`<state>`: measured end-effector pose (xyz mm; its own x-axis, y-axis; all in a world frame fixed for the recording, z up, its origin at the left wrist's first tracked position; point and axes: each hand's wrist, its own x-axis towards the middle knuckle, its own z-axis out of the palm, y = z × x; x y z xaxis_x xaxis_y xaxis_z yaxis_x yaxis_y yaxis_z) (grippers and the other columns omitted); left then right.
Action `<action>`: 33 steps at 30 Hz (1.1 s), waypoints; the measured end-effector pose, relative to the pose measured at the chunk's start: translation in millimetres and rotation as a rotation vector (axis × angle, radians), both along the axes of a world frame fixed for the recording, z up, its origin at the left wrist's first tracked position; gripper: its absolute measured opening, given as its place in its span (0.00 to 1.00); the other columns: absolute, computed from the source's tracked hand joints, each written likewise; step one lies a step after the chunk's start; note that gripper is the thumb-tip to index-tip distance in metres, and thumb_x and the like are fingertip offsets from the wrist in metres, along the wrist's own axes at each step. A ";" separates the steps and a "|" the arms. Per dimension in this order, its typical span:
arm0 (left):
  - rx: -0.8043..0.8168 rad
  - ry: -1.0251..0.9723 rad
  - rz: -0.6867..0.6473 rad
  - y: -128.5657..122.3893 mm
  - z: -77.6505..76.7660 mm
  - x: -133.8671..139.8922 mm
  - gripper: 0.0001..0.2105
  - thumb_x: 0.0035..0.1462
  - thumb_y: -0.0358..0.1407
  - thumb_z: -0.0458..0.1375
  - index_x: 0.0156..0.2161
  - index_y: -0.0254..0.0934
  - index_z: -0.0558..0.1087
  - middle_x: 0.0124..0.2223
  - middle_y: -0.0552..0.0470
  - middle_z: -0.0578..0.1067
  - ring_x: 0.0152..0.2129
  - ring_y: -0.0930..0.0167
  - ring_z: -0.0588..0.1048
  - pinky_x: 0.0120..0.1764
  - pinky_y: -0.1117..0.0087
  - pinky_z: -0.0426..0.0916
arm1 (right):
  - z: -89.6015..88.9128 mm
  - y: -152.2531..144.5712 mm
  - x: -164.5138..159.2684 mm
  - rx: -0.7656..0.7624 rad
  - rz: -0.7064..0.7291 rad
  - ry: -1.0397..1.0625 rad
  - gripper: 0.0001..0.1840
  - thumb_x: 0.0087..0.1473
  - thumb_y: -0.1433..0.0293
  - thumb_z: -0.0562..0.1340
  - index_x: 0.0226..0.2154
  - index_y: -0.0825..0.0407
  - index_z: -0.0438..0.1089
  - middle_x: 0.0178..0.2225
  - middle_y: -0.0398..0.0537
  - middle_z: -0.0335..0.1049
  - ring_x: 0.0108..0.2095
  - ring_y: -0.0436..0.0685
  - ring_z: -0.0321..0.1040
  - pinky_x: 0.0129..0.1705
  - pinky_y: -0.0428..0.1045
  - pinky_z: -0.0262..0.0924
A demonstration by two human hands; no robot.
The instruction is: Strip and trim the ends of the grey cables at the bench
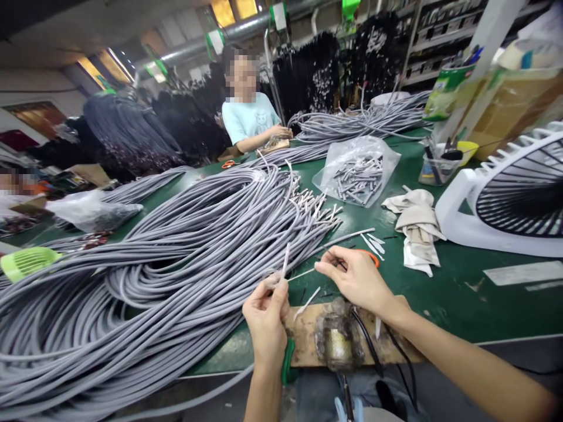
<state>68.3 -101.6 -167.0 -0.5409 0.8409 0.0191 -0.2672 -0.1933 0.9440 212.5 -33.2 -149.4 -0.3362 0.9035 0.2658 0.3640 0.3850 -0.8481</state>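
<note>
My left hand [266, 308] is closed in a pinch on the end of a grey cable, partly hidden by the fingers. A narrow whitish strip [286, 260] sticks up from this grip. Between the hands runs a thin pale strand [302, 275], pinched at its other end by my right hand [354, 278]. Thin dark pieces show by the right fingers; I cannot tell whether they are held. An orange scissors handle [372, 258] shows just behind that hand. Below both hands, a wooden board [303, 334] carries a grimy metal fixture [338, 346] with black leads.
A big coil of grey cables [176, 281] covers the table's left side. Farther back lies a clear bag [358, 173] of short cut pieces. Crumpled cloths [416, 225] and a white fan [497, 193] stand at right. Another person [253, 120] works across the green table [457, 310].
</note>
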 end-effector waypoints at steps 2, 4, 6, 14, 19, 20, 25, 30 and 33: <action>0.002 0.046 0.083 0.9 -2.3 0.5 0.12 0.44 0.37 0.64 0.31 0.30 0.72 0.18 0.61 0.57 0.11 0.85 0.51 0.14 0.83 0.44 | 0.3 1.9 3.6 0.051 -0.133 0.020 0.13 0.49 0.64 0.60 0.19 0.54 0.64 0.16 0.38 0.60 0.18 0.46 0.51 0.21 0.43 0.48; 0.007 0.058 0.123 0.5 -3.6 0.2 0.12 0.44 0.37 0.64 0.30 0.30 0.72 0.18 0.61 0.57 0.12 0.84 0.51 0.14 0.82 0.45 | 1.2 3.5 7.3 0.122 -0.278 0.051 0.15 0.50 0.62 0.60 0.19 0.54 0.63 0.15 0.38 0.59 0.17 0.45 0.50 0.21 0.43 0.47; 0.007 0.068 0.116 -0.3 -4.5 -0.4 0.12 0.45 0.38 0.64 0.29 0.30 0.71 0.17 0.62 0.56 0.12 0.84 0.51 0.14 0.82 0.45 | 2.4 4.3 10.4 0.188 -0.381 0.090 0.16 0.50 0.61 0.60 0.19 0.54 0.62 0.15 0.38 0.58 0.17 0.45 0.49 0.20 0.43 0.47; -0.008 0.110 0.050 -0.1 -8.4 -0.5 0.13 0.49 0.40 0.61 0.26 0.32 0.65 0.20 0.62 0.53 0.13 0.85 0.51 0.15 0.84 0.47 | 4.6 -3.0 11.1 0.444 -0.454 0.190 0.11 0.50 0.67 0.61 0.20 0.54 0.63 0.15 0.37 0.57 0.16 0.44 0.51 0.19 0.43 0.48; -0.022 0.148 -0.033 -4.6 -9.6 0.0 0.13 0.53 0.42 0.56 0.32 0.31 0.72 0.18 0.59 0.62 0.11 0.84 0.56 0.13 0.83 0.51 | -0.3 -18.0 -2.0 0.561 0.237 0.189 0.05 0.53 0.74 0.57 0.32 0.53 0.69 0.27 0.43 0.73 0.26 0.47 0.68 0.30 0.41 0.61; -0.031 0.166 -0.036 -5.5 -9.9 -0.1 0.14 0.54 0.43 0.55 0.33 0.31 0.73 0.18 0.58 0.64 0.11 0.82 0.59 0.14 0.82 0.54 | -2.7 -20.1 -4.6 0.550 0.294 0.166 0.09 0.53 0.75 0.57 0.38 0.53 0.68 0.33 0.45 0.74 0.32 0.48 0.70 0.35 0.42 0.62; -0.040 0.388 0.058 -7.8 -9.3 -0.1 0.11 0.53 0.39 0.56 0.33 0.32 0.76 0.23 0.52 0.74 0.18 0.75 0.70 0.22 0.77 0.66 | -16.8 -20.5 -12.4 0.389 0.327 -0.014 0.17 0.53 0.75 0.55 0.46 0.52 0.64 0.38 0.47 0.72 0.37 0.51 0.70 0.38 0.44 0.63; 0.000 0.554 0.218 -8.3 -5.2 0.6 0.11 0.53 0.37 0.56 0.26 0.32 0.75 0.22 0.53 0.74 0.20 0.74 0.71 0.26 0.77 0.66 | -18.1 -17.0 -11.5 0.491 0.327 -0.072 0.12 0.53 0.78 0.52 0.32 0.54 0.70 0.23 0.44 0.67 0.24 0.49 0.63 0.26 0.43 0.55; 0.041 0.445 0.306 -6.0 -4.2 -1.0 0.12 0.53 0.37 0.57 0.23 0.32 0.73 0.19 0.54 0.70 0.16 0.78 0.65 0.21 0.78 0.61 | -14.4 -18.7 -9.6 0.513 0.330 -0.066 0.14 0.50 0.81 0.51 0.29 0.55 0.71 0.21 0.43 0.65 0.22 0.47 0.60 0.24 0.42 0.52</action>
